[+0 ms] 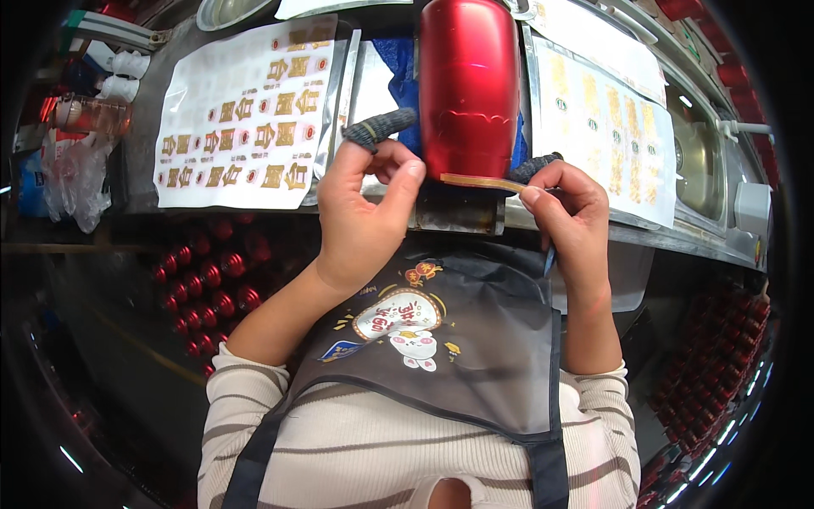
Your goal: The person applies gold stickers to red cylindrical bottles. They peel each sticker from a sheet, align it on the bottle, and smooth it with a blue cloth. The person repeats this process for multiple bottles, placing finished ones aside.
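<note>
A glossy red metallic bottle (469, 85) lies on its side on a blue cloth (409, 64), one end toward me. My right hand (568, 208) pinches the right end of a narrow gold strip (475, 181) between thumb and finger. The strip stretches leftward across the bottle's near end. My left hand (366, 199) is just left of that end, index finger stretched out in a dark grey knitted finger sleeve (379, 127). Its thumb stands apart from the curled fingers, with nothing visible between them. Another dark sleeve (536, 166) covers a right-hand finger. A thin blue thing shows below my right hand, its kind unclear.
A white sheet of gold and red decals (242, 119) lies to the left, another decal sheet (602, 127) to the right. A steel basin (699, 153) is at the far right. Clear plastic bag (78, 182) at far left. Red bottles (208, 276) stand below the bench.
</note>
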`<state>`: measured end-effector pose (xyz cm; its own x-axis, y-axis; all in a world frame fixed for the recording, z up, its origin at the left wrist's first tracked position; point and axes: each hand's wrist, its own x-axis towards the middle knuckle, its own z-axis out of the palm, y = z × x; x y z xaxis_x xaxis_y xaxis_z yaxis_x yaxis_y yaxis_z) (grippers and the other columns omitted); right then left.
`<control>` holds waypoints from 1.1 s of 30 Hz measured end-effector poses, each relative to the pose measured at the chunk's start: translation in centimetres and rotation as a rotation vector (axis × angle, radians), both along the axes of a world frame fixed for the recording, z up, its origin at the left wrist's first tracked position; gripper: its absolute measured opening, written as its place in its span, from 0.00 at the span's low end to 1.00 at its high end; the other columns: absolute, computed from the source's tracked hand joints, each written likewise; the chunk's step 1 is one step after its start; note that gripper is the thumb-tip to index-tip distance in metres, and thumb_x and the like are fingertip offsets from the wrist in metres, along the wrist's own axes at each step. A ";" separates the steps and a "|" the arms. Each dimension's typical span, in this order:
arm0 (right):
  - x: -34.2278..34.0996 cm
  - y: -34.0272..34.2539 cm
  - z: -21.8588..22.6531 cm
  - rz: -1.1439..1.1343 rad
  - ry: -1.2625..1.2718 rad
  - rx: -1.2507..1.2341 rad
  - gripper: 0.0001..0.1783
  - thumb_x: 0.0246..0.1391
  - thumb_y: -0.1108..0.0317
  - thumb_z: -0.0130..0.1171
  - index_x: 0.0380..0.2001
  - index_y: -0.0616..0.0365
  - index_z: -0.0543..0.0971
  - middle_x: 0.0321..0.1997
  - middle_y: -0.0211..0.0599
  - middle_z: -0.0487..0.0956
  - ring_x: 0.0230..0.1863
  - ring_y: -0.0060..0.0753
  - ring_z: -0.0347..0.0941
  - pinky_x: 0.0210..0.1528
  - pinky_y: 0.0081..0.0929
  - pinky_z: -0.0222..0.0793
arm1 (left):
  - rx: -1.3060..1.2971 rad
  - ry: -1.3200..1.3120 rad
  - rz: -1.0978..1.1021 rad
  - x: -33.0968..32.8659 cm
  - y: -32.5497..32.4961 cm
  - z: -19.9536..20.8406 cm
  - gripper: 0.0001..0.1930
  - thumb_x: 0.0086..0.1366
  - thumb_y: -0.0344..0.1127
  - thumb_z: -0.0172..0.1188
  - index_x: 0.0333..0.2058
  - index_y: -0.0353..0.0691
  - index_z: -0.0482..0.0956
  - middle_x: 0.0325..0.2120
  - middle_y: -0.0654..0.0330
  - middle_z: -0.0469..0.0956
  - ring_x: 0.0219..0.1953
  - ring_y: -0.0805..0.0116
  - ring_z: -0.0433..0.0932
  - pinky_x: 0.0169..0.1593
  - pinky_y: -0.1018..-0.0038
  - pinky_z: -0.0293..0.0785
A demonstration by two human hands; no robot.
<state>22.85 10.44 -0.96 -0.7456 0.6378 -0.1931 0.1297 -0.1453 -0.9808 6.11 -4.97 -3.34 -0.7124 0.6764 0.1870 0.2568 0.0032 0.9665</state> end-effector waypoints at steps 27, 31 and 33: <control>-2.0 -1.2 -1.5 -0.117 -0.143 0.320 0.17 0.46 0.62 0.74 0.21 0.60 0.76 0.24 0.25 0.71 0.22 0.14 0.58 0.24 0.17 0.53 | -0.304 0.841 -0.168 1.4 -2.5 -0.7 0.17 0.62 0.45 0.64 0.38 0.35 0.85 0.66 0.25 0.51 0.69 0.27 0.51 0.67 0.36 0.38; -1.9 -0.8 -1.2 -0.070 -0.160 0.358 0.15 0.48 0.64 0.72 0.22 0.60 0.76 0.24 0.23 0.72 0.23 0.11 0.59 0.24 0.15 0.53 | -0.343 0.837 -0.132 1.1 -3.2 -1.5 0.16 0.63 0.46 0.63 0.40 0.39 0.86 0.66 0.24 0.51 0.69 0.27 0.51 0.66 0.34 0.37; -1.4 -0.4 -1.3 -0.048 -0.097 0.221 0.12 0.50 0.67 0.69 0.24 0.60 0.76 0.24 0.22 0.72 0.24 0.10 0.60 0.24 0.14 0.54 | -0.354 0.852 -0.128 1.1 -3.3 -1.4 0.16 0.63 0.46 0.63 0.37 0.38 0.87 0.66 0.24 0.51 0.69 0.27 0.51 0.66 0.33 0.37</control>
